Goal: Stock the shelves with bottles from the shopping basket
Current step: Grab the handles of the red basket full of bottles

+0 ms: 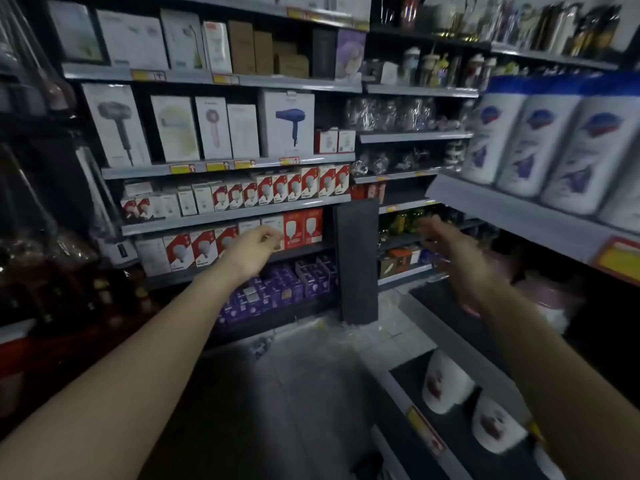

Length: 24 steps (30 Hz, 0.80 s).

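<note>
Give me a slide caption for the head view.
Both hands, left and right, reach empty toward store shelves; white bottles line the right shelf.

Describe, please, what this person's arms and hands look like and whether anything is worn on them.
Both forearms are bare, with no sleeves, watch or gloves in view. The left hand shows nothing worn. The right hand is motion-blurred; a small glint on one finger may be a ring, but that is unclear.

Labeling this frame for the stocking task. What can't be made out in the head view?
- Shopping basket: not in the head view at all.
- Right hand: motion-blurred, so the finger pose is unclear; it appears empty.
- Left hand: fingers curled away from the camera, so I can't tell whether it pinches anything.
- White bottles at right: label text blurred; the row is cut off by the frame edge.
- Price tags: too small to read.
</note>
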Available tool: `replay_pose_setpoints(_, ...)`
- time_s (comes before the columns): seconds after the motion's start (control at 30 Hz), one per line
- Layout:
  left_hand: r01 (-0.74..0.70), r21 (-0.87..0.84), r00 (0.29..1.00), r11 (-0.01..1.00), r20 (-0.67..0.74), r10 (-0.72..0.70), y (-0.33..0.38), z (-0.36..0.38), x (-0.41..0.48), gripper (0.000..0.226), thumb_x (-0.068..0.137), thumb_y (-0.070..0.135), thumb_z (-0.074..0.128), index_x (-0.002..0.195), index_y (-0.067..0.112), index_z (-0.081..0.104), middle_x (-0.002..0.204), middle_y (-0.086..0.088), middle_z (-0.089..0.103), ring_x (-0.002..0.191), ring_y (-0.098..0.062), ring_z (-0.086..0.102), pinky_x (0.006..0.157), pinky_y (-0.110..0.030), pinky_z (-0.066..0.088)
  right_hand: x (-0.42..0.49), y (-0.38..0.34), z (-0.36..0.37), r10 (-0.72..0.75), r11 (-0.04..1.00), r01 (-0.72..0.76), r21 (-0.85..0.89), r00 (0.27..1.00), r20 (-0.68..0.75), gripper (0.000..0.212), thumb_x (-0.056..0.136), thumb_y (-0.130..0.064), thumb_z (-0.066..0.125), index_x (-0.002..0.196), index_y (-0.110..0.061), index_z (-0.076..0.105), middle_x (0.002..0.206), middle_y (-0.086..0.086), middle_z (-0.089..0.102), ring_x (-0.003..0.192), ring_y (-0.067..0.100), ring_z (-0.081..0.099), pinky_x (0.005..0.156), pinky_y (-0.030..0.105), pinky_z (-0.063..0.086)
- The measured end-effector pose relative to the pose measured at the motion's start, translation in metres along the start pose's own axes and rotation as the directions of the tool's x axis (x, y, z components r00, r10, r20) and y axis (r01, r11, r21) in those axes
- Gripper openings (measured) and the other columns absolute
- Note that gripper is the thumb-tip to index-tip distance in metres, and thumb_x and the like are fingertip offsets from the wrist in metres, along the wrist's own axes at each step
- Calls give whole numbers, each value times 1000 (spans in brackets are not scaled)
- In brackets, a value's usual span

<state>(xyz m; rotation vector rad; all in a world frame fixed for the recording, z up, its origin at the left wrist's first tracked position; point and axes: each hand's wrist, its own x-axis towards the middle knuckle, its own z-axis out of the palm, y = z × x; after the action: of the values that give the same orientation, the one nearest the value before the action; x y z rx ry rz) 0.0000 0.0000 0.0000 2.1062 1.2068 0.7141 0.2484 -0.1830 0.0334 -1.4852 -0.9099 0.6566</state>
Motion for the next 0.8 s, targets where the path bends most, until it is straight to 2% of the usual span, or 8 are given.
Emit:
replay_pose_setpoints(0.17, 1, -18, 999, 1000, 33, -1, -6, 27, 88, 36, 98, 32, 37, 120, 15, 60, 123, -9, 64, 114, -26, 58, 103, -42, 43, 85, 19, 27, 70, 995, -72, 71, 997, 32, 33, 101, -36, 32, 117, -20, 55, 98, -11, 58, 82, -1, 52, 75, 19, 41)
replay_pose_setpoints(0.27, -15, -85, 997, 996, 74, 21, -12, 57, 152, 34, 98, 32, 39, 120, 14, 59, 120, -7, 65, 109, -23, 59, 94, -36, 46, 149, 51, 37, 105, 988, -103, 117, 994, -14, 31, 101, -39, 31, 98, -27, 59, 93, -14, 57, 85, 2, 53, 93, 30, 37)
replay_pose_setpoints(0.33, -45, -128, 992, 991, 109, 59, -14, 79, 199, 31, 98, 31, 41, 116, 14, 61, 114, -4, 63, 106, -19, 57, 81, -30, 44, 195, 71, 43, 114, 984, -106, 143, 992, -48, 31, 101, -40, 30, 91, -30, 58, 95, -13, 58, 88, 5, 53, 91, 32, 37)
replay_pose_setpoints(0.4, -55, -168, 991, 984, 109, 74, -12, 100, 248, 29, 98, 26, 42, 114, 12, 61, 108, -4, 62, 102, -17, 56, 72, -21, 42, 240, 91, 45, 146, 976, -127, 178, 985, -96, 34, 101, -41, 30, 99, -26, 60, 102, -8, 59, 94, 11, 54, 90, 32, 39)
replay_pose_setpoints(0.47, -39, -205, 990, 978, 128, 67, -12, 122, 299, 29, 98, 23, 43, 117, 11, 61, 109, -4, 63, 99, -15, 56, 69, -12, 45, 284, 105, 41, 195, 964, -160, 213, 969, -154, 42, 99, -43, 32, 121, -17, 57, 116, 0, 57, 108, 18, 52, 98, 36, 36)
replay_pose_setpoints(0.6, -30, -208, 965, 978, 250, 83, -13, 164, 397, 19, 96, 22, 42, 103, 22, 61, 110, -6, 66, 106, -23, 60, 101, -41, 45, 367, 128, 23, 282, 942, -215, 259, 922, -263, 49, 99, -42, 35, 134, -12, 51, 135, 7, 51, 126, 25, 46, 106, 41, 32)
replay_pose_setpoints(0.73, -64, -221, 924, 973, 354, 142, -1, 207, 485, 20, 93, 25, 44, 105, 26, 59, 108, -2, 65, 112, -24, 59, 105, -44, 42, 439, 145, 0, 305, 936, -214, 279, 888, -344, 35, 98, -46, 36, 112, -22, 57, 125, 3, 51, 114, 21, 47, 101, 39, 33)
replay_pose_setpoints(0.8, -92, -225, 900, 970, 397, 177, 9, 231, 526, 24, 92, 25, 44, 110, 24, 61, 110, -3, 66, 111, -25, 60, 105, -44, 42, 472, 154, -16, 316, 934, -206, 293, 859, -403, 45, 97, -48, 35, 126, -19, 53, 125, 2, 50, 113, 19, 46, 95, 36, 33)
